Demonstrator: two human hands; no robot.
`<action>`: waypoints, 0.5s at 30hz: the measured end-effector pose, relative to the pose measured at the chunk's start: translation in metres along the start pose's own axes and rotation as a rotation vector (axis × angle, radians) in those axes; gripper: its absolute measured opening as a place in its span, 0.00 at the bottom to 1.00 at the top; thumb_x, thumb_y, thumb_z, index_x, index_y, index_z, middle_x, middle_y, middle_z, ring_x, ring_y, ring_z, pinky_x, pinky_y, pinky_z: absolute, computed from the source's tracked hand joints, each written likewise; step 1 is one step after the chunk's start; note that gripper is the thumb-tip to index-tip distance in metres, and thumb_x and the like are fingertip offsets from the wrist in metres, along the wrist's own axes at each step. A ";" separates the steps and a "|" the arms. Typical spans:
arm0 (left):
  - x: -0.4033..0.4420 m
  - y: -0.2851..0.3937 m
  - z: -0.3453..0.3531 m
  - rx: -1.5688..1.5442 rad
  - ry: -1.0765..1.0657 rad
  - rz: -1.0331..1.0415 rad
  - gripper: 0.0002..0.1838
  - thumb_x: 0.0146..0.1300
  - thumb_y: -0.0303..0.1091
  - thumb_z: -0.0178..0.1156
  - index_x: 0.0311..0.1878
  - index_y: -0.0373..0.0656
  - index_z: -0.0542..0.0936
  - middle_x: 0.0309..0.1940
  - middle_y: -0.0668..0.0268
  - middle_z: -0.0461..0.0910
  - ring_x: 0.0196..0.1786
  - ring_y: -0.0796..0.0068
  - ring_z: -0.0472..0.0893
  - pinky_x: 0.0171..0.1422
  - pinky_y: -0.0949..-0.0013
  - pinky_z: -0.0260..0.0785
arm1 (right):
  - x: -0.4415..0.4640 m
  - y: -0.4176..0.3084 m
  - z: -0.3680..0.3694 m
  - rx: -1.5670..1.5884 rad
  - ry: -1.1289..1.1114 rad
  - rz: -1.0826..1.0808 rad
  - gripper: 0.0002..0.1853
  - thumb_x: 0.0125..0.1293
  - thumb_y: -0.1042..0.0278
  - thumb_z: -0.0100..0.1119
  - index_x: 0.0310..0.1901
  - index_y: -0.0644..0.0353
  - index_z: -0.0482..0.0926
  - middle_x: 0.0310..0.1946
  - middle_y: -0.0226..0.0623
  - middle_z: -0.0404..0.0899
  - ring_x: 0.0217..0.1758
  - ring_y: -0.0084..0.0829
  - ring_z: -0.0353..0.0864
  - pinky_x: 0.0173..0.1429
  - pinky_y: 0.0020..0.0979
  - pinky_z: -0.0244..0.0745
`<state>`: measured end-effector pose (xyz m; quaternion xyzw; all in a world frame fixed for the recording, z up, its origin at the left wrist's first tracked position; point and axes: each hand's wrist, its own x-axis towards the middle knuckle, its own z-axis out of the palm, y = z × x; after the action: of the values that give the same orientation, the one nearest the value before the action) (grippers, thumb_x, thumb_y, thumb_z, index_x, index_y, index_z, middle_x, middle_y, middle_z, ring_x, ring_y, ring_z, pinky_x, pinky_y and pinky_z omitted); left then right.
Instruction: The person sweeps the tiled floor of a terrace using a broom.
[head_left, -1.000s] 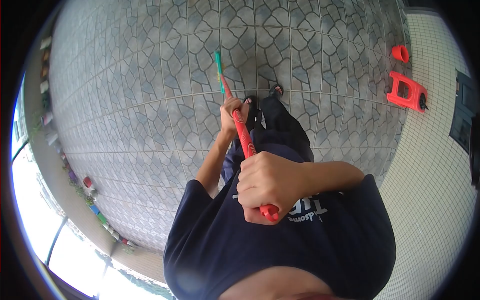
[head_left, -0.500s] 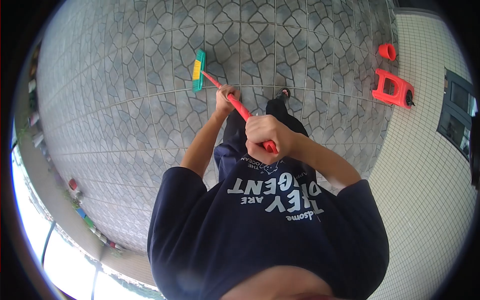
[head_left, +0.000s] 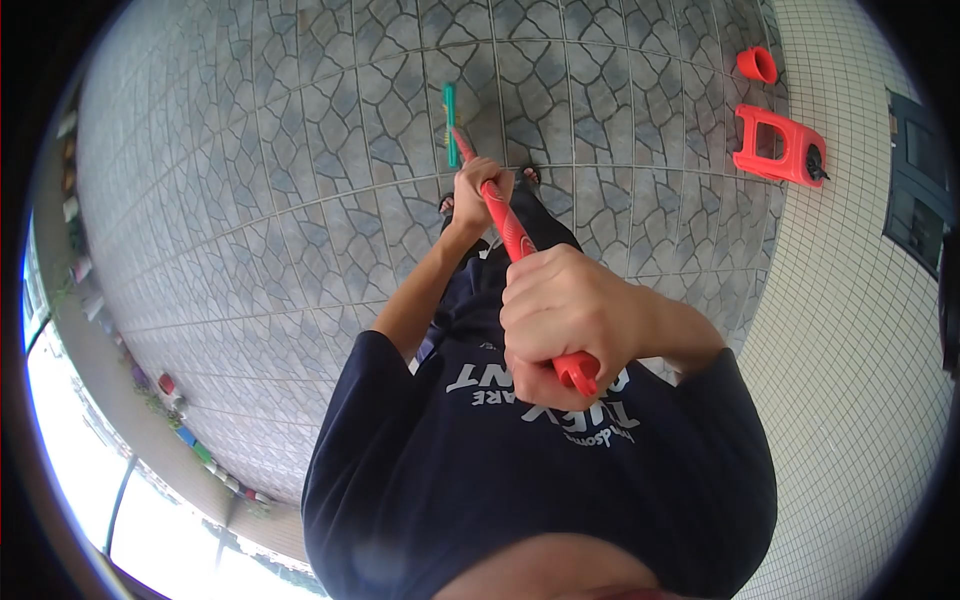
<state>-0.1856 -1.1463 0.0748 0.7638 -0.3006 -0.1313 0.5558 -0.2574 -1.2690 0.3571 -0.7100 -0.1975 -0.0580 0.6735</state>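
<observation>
Head view: holding the red-handled broom [head_left: 512, 232] aslant in front of the dark shirt [head_left: 530, 490], with the fingers of the left hand [head_left: 472, 198] clamped partway along and those of the right hand [head_left: 558, 314] clamped near its upper end. With the green broom head [head_left: 451, 108] on the far side, just beyond the left foot [head_left: 446, 204]; cannot tell whether touching the stone-patterned floor [head_left: 340, 240] or lifted. Could catch that foot if drawn straight back; might snag there if pressed hard, or twist if gripped loosely. Pulled sharply, might jab the shirt. Swung far right, could hit the red stool [head_left: 797, 152] or red bucket [head_left: 757, 66].
</observation>
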 end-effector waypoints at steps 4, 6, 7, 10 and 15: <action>-0.028 -0.005 -0.062 0.135 0.032 -0.020 0.16 0.46 0.19 0.64 0.18 0.38 0.63 0.16 0.57 0.66 0.21 0.54 0.68 0.31 0.55 0.60 | -0.003 0.002 0.026 0.053 -0.104 -0.045 0.15 0.45 0.73 0.64 0.14 0.55 0.64 0.13 0.32 0.69 0.18 0.39 0.70 0.30 0.37 0.66; -0.049 -0.048 -0.093 0.196 0.021 -0.030 0.16 0.45 0.20 0.63 0.18 0.38 0.63 0.16 0.57 0.66 0.21 0.54 0.69 0.31 0.55 0.60 | -0.010 0.041 0.054 0.112 -0.090 -0.057 0.15 0.47 0.74 0.63 0.14 0.56 0.64 0.14 0.33 0.68 0.19 0.40 0.70 0.31 0.39 0.66; -0.057 -0.077 -0.106 0.218 0.008 -0.034 0.16 0.44 0.20 0.63 0.17 0.38 0.63 0.16 0.57 0.67 0.21 0.53 0.69 0.31 0.55 0.60 | -0.014 0.068 0.069 0.124 -0.060 -0.036 0.15 0.50 0.75 0.62 0.15 0.58 0.65 0.15 0.36 0.68 0.19 0.42 0.69 0.33 0.41 0.66; -0.077 -0.146 -0.122 0.239 -0.026 -0.011 0.15 0.43 0.20 0.63 0.17 0.39 0.63 0.16 0.57 0.67 0.21 0.53 0.69 0.30 0.54 0.60 | -0.022 0.132 0.099 0.173 -0.016 0.001 0.14 0.50 0.79 0.60 0.16 0.59 0.65 0.15 0.35 0.67 0.20 0.40 0.68 0.35 0.40 0.66; -0.077 -0.137 -0.034 0.142 0.141 -0.030 0.16 0.46 0.20 0.63 0.17 0.39 0.63 0.15 0.56 0.66 0.20 0.52 0.69 0.30 0.54 0.60 | -0.030 0.102 0.083 0.039 -0.033 0.134 0.13 0.48 0.80 0.60 0.15 0.59 0.65 0.14 0.33 0.67 0.19 0.39 0.68 0.33 0.38 0.65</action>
<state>-0.1853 -1.0462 -0.0506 0.8131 -0.2580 -0.0637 0.5179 -0.2636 -1.1954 0.2447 -0.7093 -0.1616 0.0030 0.6862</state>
